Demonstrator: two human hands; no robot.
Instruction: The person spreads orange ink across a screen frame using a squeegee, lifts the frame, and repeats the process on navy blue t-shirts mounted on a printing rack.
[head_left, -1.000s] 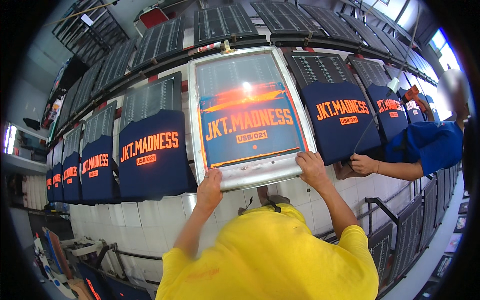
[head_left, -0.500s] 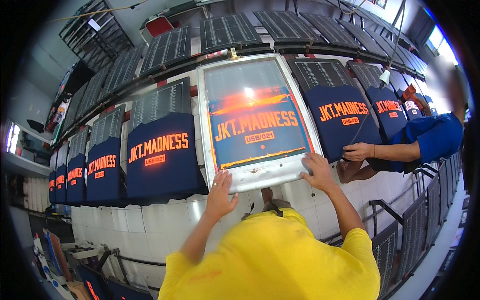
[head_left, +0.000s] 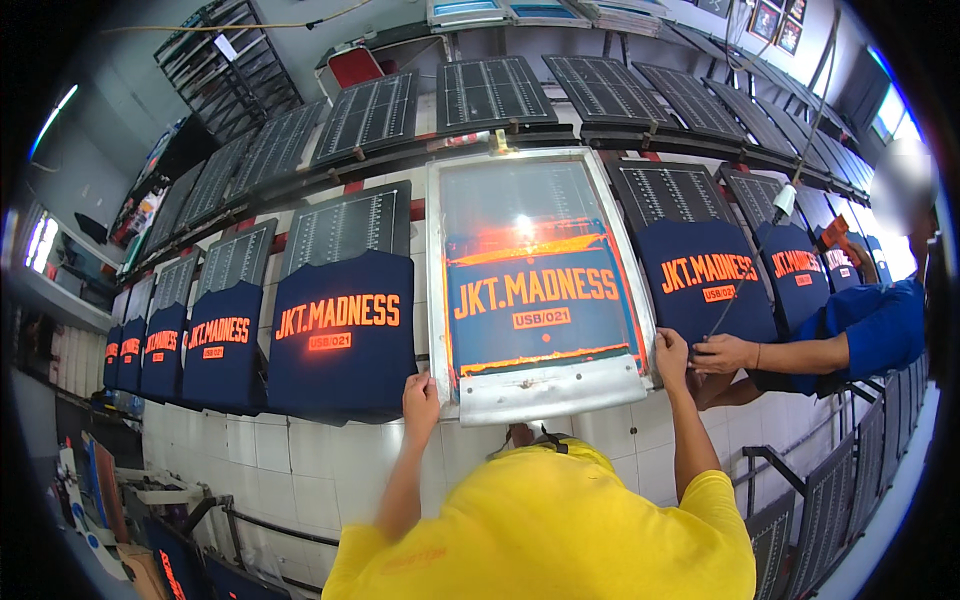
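Note:
A screen printing frame (head_left: 434, 270) with a pale metal border lies over a pallet in front of me. Its mesh shows orange ink smears and dark blue with orange lettering. A wide silver strip (head_left: 555, 390) crosses its near end. My left hand (head_left: 420, 402) is closed at the frame's near left corner. At the near right corner my right hand (head_left: 672, 358) is closed on the border, with its fingertips partly hidden. Beside the frame lie navy shirts with orange print, one on the left (head_left: 340, 355) and one on the right (head_left: 700, 265).
A co-worker's hand (head_left: 725, 354) is close by my right hand. Another of their hands holds an orange heat gun (head_left: 834, 233) over shirts farther right. A cord with a white plug (head_left: 785, 200) hangs nearby. Dark pallets (head_left: 495, 90) line the far row; a rail (head_left: 780, 465) runs behind right.
My hands have gone from lying spread on the frame's near end to closing at its two near corners. The view has tilted up, so the whole scene sits lower.

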